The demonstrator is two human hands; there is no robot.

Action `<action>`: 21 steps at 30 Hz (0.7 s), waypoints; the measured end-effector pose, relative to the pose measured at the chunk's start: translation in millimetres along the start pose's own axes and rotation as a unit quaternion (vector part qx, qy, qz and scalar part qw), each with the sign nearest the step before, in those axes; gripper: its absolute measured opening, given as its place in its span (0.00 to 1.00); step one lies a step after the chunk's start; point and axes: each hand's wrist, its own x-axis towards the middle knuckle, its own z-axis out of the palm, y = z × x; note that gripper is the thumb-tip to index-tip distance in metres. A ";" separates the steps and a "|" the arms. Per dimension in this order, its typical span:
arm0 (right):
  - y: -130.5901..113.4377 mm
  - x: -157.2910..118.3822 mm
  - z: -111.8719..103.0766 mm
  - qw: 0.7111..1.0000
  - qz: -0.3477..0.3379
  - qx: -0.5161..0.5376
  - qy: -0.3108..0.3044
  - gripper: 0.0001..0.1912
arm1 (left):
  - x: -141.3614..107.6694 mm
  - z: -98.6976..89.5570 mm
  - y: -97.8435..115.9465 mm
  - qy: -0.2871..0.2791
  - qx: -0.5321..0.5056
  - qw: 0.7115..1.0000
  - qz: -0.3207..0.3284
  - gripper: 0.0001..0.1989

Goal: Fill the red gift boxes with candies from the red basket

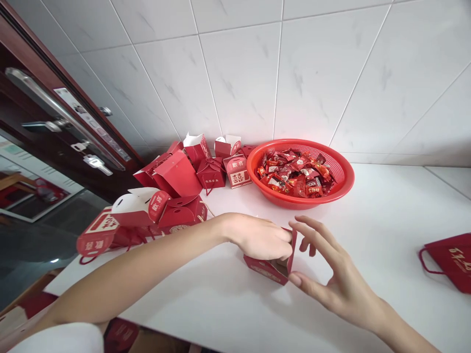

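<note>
Left hand point(260, 239): fingers inside box point(265, 270), grip not discernible. Right hand point(345, 288): spread, at box's three o'clock; basket point(300, 201) at one o'clock.

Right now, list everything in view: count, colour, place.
open box: 1, red, front centre
basket: 1, red, back centre
wrapped sweets: many, mostly red, in basket
other boxes: several, red and white, left of basket
corded package: 1, red, far right
table: 1, white, beneath
wall: 1, white, behind
door: 1, dark brown, left
fittings: several, silver, on door
keys: count unclear, silver, on door
low items: several, mostly red, bottom
sleeve: 1, white, bottom left
left hand: 1, bare, fingers in open box
right hand: 1, bare, beside open box
</note>
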 end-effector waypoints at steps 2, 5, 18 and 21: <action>-5.3 -0.1 0.0 1.000 -0.012 -0.010 0.004 0.29 | -2.7 3.4 -0.6 -0.005 -0.033 0.999 -0.001 0.18; -8.2 -1.6 2.8 0.999 -0.011 -0.018 0.027 0.19 | -8.0 7.7 -2.7 0.019 -0.043 0.999 -0.021 0.18; -7.6 -5.0 15.4 0.965 -0.239 -0.107 0.034 0.18 | -10.4 24.1 2.0 0.147 -0.038 0.982 -0.114 0.43; -6.2 -5.9 16.2 0.966 -0.218 -0.125 0.059 0.16 | -11.8 24.8 3.6 0.148 -0.045 0.983 -0.102 0.37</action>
